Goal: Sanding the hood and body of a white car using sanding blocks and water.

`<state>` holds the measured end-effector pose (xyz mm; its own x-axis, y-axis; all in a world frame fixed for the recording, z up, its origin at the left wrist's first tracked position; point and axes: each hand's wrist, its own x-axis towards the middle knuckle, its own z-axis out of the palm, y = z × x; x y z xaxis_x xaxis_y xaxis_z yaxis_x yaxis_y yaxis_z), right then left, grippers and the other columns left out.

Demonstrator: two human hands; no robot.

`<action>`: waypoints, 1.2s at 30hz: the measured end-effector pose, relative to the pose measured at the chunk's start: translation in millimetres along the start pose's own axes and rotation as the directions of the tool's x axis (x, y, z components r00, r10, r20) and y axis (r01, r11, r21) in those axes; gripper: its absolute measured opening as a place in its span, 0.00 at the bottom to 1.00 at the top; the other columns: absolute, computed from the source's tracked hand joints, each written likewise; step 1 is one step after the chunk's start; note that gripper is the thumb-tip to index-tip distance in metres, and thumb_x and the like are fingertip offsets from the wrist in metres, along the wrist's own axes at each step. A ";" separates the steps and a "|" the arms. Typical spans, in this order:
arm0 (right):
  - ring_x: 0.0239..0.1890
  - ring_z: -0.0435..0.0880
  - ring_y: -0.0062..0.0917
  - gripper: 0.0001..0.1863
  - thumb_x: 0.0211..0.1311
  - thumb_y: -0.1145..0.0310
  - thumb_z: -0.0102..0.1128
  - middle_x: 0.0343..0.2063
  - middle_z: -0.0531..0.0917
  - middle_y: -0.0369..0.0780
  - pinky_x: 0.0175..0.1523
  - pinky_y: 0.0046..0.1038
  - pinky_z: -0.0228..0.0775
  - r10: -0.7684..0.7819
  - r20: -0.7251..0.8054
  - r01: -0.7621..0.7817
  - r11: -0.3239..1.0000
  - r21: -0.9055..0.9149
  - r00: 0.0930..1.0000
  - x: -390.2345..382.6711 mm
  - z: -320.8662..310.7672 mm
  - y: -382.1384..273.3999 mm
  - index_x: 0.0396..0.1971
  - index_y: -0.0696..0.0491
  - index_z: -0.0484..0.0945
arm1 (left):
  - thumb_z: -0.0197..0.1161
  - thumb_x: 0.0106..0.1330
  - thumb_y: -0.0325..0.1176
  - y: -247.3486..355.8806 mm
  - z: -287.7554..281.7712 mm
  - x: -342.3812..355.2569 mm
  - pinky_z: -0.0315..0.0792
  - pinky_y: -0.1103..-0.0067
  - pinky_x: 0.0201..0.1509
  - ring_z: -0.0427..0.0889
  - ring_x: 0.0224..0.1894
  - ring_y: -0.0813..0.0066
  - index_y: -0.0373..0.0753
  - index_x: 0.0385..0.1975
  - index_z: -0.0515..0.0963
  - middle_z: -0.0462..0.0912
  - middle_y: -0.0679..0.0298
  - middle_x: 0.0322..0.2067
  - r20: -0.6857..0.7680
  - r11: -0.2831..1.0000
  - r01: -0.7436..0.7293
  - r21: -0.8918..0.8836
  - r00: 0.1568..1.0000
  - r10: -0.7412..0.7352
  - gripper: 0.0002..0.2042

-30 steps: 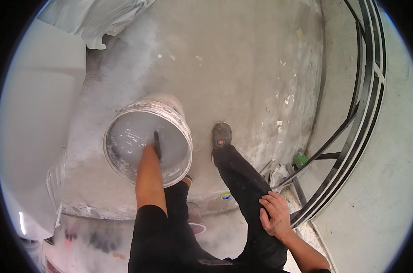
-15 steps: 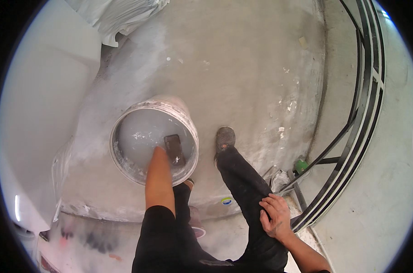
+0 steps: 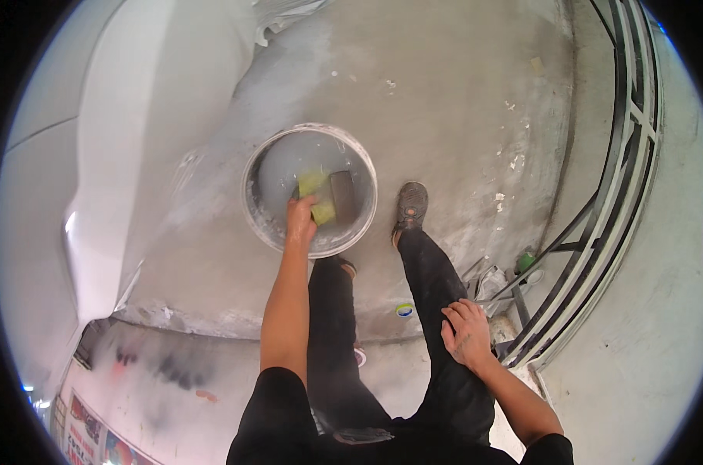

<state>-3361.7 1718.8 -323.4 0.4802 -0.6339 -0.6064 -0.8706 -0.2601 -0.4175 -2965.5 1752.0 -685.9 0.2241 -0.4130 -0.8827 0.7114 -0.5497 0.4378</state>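
Note:
A round white bucket of cloudy grey water stands on the floor left of my right foot. My left hand is over the near part of the bucket, fingers closed on a yellow-green pad with a dark part showing beside it. Whether the pad is a sponge or an abrasive sheet, I cannot tell. Beside it, a dark rectangular block sits in the water, touching nothing of my hand. On my right thigh rests my right hand, holding nothing, its fingers outstretched.
A large pale, smooth panel curves along the left. Dark metal bars form a frame on the right. Near its base lie a green item and a small green-and-white roll. My right shoe stands beside the bucket.
My left hand, sunk out of sight in the bucket before, has come up with the yellow-green pad. The view has shifted, showing the bucket farther right and higher. My right hand stays on the thigh.

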 end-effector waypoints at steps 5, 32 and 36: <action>0.60 0.84 0.46 0.18 0.66 0.71 0.67 0.53 0.87 0.46 0.69 0.48 0.74 -0.098 0.058 0.099 0.995 -0.007 0.993 15.1 22.4 -20.4 0.56 0.56 0.86 | 0.63 0.75 0.27 55.3 -12.4 -84.3 0.83 0.59 0.66 0.86 0.63 0.53 0.23 0.69 0.72 0.83 0.48 0.63 0.072 0.843 -0.023 -0.537 0.995 0.073 0.25; 0.75 0.76 0.39 0.32 0.79 0.58 0.45 0.74 0.79 0.46 0.82 0.46 0.62 -0.137 0.409 -0.390 -0.664 0.638 0.902 250.3 132.3 -132.6 0.76 0.58 0.70 | 0.65 0.80 0.27 48.5 2.1 -197.0 0.65 0.63 0.82 0.71 0.79 0.55 0.30 0.75 0.73 0.73 0.54 0.77 0.007 0.910 -0.415 0.028 0.910 0.415 0.25; 0.74 0.78 0.40 0.32 0.77 0.60 0.45 0.71 0.81 0.47 0.81 0.46 0.65 -0.062 0.444 -0.366 -0.672 0.643 0.894 248.1 133.8 -120.2 0.74 0.61 0.72 | 0.60 0.84 0.31 55.8 -17.6 -184.8 0.71 0.55 0.78 0.76 0.75 0.56 0.38 0.75 0.72 0.77 0.58 0.73 -0.044 0.786 -0.162 -0.597 0.984 0.170 0.22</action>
<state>-3123.6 1690.3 -514.2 0.5308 -0.2269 -0.8166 0.4779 0.8758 0.0673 -2955.5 1810.3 -501.4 0.3711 -0.4676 -0.8023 0.9201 0.0682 0.3858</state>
